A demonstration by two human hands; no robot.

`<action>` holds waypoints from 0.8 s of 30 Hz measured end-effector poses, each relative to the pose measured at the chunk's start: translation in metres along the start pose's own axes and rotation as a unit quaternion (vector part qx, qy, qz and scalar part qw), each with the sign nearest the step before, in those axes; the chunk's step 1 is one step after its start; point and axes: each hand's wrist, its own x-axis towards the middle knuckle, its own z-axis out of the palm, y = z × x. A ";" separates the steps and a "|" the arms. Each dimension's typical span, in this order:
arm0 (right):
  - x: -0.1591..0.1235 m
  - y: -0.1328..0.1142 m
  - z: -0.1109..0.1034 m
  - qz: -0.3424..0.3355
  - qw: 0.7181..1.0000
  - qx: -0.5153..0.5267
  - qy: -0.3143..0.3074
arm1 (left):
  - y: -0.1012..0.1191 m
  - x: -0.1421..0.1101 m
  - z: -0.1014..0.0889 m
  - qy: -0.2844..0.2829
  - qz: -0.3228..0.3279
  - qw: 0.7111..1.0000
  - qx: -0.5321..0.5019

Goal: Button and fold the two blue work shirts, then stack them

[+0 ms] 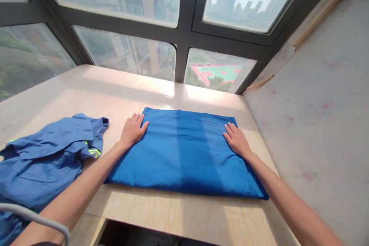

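A bright blue piece of cloth, folded into a wide flat rectangle, lies in front of me; whether it is a garment I cannot tell. On its upper left edge rests my left hand, fingers stretched out and a ring on one finger. My right hand lies flat on the upper right edge, fingers extended. Neither hand grips the cloth. To the left of my left arm is a crumpled blue work garment with yellow-green reflective strips.
The pale marbled sill carries both cloths, with a dark opening below its front edge. Dark-framed windows stand behind it. A flowered wall bounds the right side. A grey cable curves across the lower left.
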 end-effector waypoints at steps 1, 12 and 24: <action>-0.004 0.002 -0.001 -0.003 1.000 0.000 0.004 | 0.003 -0.003 -0.001 0.020 -0.002 1.000 -0.007; -0.025 -0.027 -0.041 0.060 0.993 -0.099 -0.012 | 0.024 -0.038 -0.023 0.027 -0.055 0.997 -0.055; -0.095 -0.199 -0.055 -0.098 0.987 0.127 0.020 | 0.108 -0.132 -0.025 -0.020 0.150 0.988 -0.023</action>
